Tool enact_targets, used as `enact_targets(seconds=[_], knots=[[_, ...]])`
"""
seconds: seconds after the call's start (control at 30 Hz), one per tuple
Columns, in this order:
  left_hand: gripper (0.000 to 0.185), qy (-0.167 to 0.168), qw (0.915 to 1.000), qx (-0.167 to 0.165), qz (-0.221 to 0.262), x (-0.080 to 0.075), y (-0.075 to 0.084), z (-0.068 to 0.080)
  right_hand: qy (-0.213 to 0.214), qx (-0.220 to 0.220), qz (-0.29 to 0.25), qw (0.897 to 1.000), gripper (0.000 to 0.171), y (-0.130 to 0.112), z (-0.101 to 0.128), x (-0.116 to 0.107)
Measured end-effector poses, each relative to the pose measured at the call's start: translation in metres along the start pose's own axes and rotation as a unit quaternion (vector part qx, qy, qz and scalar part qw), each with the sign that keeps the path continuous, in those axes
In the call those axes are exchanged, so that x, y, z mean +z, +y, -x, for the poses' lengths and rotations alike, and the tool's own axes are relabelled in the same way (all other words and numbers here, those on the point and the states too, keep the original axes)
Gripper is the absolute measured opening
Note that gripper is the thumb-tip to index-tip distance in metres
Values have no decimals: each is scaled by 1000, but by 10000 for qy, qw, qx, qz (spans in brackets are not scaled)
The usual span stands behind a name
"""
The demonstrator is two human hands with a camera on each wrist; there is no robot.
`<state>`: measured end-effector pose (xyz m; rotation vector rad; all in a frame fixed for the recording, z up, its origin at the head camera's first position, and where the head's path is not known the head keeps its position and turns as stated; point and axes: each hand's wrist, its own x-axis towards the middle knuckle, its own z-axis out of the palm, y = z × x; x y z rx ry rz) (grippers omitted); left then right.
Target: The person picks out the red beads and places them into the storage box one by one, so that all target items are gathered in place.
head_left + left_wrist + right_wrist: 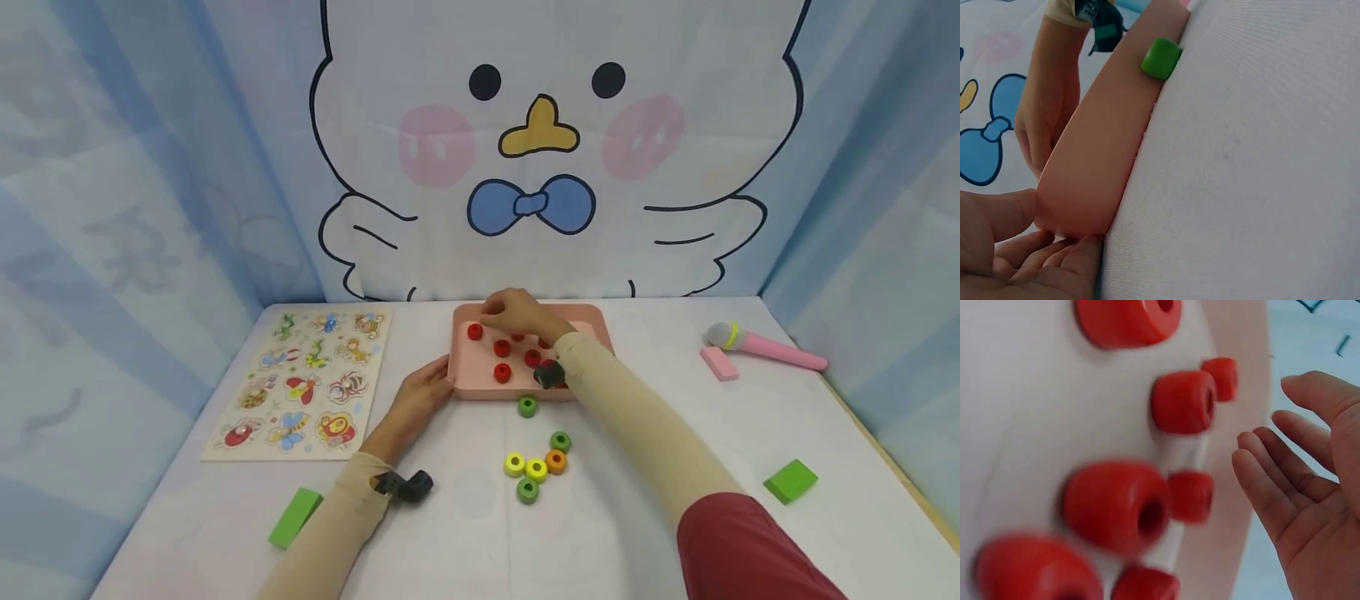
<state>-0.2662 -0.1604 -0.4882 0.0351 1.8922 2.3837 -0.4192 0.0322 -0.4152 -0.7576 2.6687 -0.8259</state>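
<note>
A shallow pink tray [471,393] holds several red beads [502,372] with holes through them. My left hand [420,400] grips the tray's near left corner; in the left wrist view its thumb touches the pink wall [1091,150] and the curled fingers bear on its end. My right hand [517,313] hovers over the tray's far part, fingers loosely bent and holding nothing in the right wrist view, beside the red beads [1116,506]. A green bead [527,407] stands close against the tray's front wall. My right forearm hides part of the tray.
Nearer me lie loose yellow beads [513,464], an orange bead [556,462] and green beads [528,490]. A sticker-like insect board [303,383] lies left. Green blocks [296,518] sit at both sides. Right are a pink microphone [776,347] and a pink block [719,363].
</note>
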Motion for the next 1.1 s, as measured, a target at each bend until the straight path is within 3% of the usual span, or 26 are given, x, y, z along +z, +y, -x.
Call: enact_targets(seconds=[0.23,0.43,0.73,0.9,1.0,1.03,1.1], knots=[[53,108,9997,-100,-218,-6,4,-2,465,91,-304,9984,35,16,44,-28],[53,76,9991,-227,-359,-12,7,0,860,240,-450,9950,35,31,90,-39],[53,40,9995,-200,-261,-16,8,1,1173,268,-767,9898,32,42,138,-29],[53,224,9980,-22,-586,-17,6,3,1340,111,-408,9901,37,44,159,-10],[51,419,9861,276,-1586,-17,4,6,1632,145,196,9863,44,45,173,3],[51,546,9762,351,-2070,-16,4,8,1708,159,442,9842,48,45,177,7],[54,752,9459,519,-3112,-14,6,15,1751,162,977,9796,56,46,184,14]])
